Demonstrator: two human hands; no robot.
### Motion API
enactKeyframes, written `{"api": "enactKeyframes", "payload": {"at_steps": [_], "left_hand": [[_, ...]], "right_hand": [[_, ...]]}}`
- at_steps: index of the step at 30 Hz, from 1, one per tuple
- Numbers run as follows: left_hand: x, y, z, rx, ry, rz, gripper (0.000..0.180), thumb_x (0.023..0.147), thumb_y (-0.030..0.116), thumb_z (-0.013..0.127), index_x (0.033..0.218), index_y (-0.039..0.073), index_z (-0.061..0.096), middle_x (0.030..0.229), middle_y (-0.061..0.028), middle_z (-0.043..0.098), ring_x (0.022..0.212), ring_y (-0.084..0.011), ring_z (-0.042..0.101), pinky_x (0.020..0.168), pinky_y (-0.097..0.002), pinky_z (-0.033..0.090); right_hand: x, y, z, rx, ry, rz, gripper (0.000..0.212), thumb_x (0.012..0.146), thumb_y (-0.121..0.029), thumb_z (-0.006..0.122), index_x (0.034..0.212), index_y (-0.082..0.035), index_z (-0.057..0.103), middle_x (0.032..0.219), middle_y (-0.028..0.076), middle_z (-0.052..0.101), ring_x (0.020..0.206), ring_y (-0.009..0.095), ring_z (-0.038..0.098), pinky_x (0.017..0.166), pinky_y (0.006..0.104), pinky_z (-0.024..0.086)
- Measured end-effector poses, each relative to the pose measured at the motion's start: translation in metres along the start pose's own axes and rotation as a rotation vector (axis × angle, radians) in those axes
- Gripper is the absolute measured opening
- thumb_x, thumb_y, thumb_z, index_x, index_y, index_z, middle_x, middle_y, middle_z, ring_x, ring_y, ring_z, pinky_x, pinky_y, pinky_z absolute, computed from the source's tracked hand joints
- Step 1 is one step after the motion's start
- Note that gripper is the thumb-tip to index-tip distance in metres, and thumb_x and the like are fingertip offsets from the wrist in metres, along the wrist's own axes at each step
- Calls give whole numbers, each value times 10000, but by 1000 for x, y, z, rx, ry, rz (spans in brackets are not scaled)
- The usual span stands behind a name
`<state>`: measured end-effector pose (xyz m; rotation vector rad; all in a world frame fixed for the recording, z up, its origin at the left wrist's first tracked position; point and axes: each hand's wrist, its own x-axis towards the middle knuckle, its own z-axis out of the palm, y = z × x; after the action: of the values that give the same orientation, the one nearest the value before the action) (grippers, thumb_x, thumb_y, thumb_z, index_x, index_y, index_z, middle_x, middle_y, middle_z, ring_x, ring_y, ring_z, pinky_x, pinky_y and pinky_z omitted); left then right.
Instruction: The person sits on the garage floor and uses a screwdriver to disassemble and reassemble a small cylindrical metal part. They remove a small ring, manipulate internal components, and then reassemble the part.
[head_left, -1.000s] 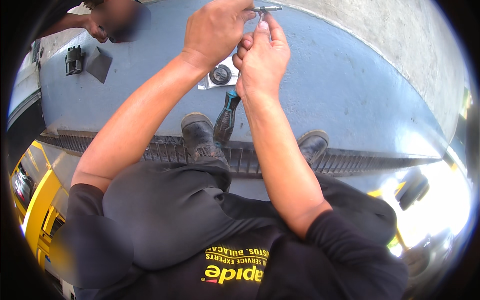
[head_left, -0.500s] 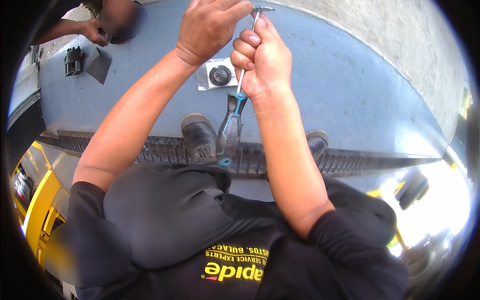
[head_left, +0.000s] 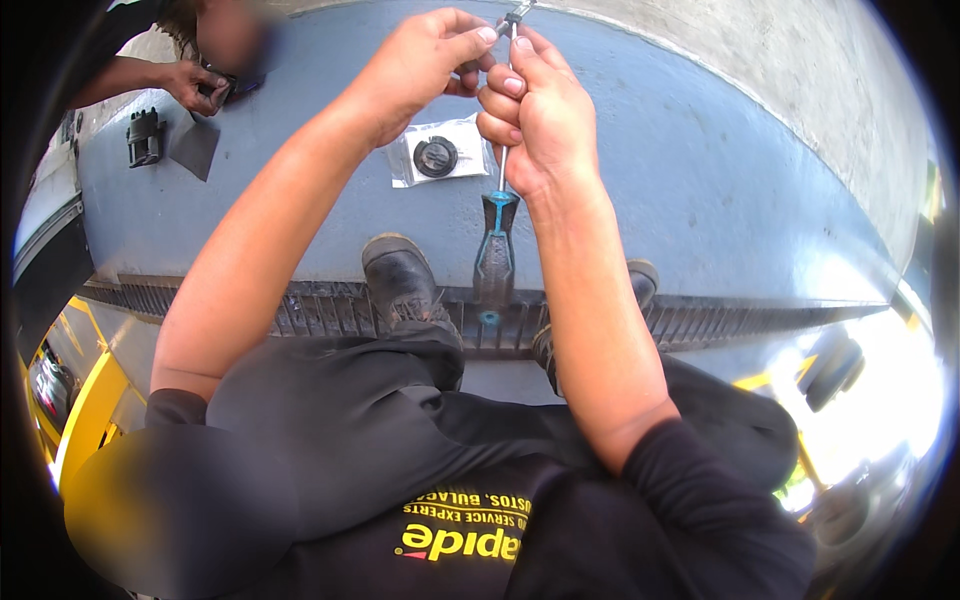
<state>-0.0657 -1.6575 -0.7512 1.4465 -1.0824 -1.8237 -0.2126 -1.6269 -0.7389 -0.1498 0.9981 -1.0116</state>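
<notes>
At the top middle, my left hand (head_left: pixel 415 70) pinches a small metal piece (head_left: pixel 519 14) between thumb and fingers. Close beside it, my right hand (head_left: pixel 550 120) is closed round the thin shaft of a screwdriver (head_left: pixel 495 255). Its black and blue handle hangs below the hand, toward me. The tip of the shaft meets the small metal piece. What kind of part that piece is, I cannot make out. Just below my left hand, a round black cap (head_left: pixel 435 157) lies on a see-through plastic packet (head_left: pixel 473 148).
A slotted drain grate (head_left: pixel 330 310) crosses the floor by my boots (head_left: pixel 398 275). At the upper left, another person's hand (head_left: pixel 197 86) holds a dark thing. Near it lie a black plastic part (head_left: pixel 145 138) and a dark grey sheet (head_left: pixel 194 148).
The screwdriver has swung more upright, its handle moving right. My left hand has turned, showing its thumb on the metal piece, which is now tilted. The other person's hand has shifted slightly.
</notes>
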Motion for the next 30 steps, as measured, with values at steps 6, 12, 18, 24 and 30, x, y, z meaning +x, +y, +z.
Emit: {"api": "enactKeyframes", "payload": {"at_steps": [6, 12, 18, 24, 30], "left_hand": [[2, -2, -8, 95, -100, -69, 246, 1025, 233, 606, 1025, 15, 722, 919, -30, 640, 811, -145, 588, 819, -313, 530], [7, -25, -1, 809, 159, 326, 238, 975, 189, 621, 1119, 25, 716, 994, -135, 665, 903, -285, 650, 798, -379, 507], [1, -28, 9, 887, 288, 516, 213, 935, 118, 606, 1105, 79, 728, 951, -174, 598, 892, -400, 609, 745, -452, 485], [2, -20, 12, 951, 329, 633, 173, 915, 106, 605, 1044, 78, 716, 913, -150, 578, 862, -398, 598, 736, -472, 486], [7, -24, 4, 1090, 378, 829, 191, 854, 106, 632, 1030, 92, 706, 941, -113, 587, 908, -362, 605, 751, -467, 505]], "right_hand": [[-6, 2, -9, -173, 18, -19, 422, 1084, -200, 505, 1470, -42, 440, 710, -9, 468, 488, 36, 319, 417, 219, 249], [-6, 13, -16, -117, 35, -15, 482, 1081, -200, 504, 1525, -43, 407, 708, -17, 469, 490, 35, 330, 420, 219, 258], [-7, 18, -12, -60, 51, -9, 454, 1102, -183, 460, 1529, -50, 378, 702, -16, 420, 500, 51, 310, 422, 221, 250], [-4, 22, -8, -42, 28, -73, 441, 1109, -169, 439, 1530, -64, 364, 708, -16, 402, 507, 57, 301, 421, 222, 245], [-1, 19, 1, 134, 21, 17, 390, 1109, -164, 416, 1489, -83, 387, 699, -31, 379, 517, 61, 278, 416, 219, 231]]}}
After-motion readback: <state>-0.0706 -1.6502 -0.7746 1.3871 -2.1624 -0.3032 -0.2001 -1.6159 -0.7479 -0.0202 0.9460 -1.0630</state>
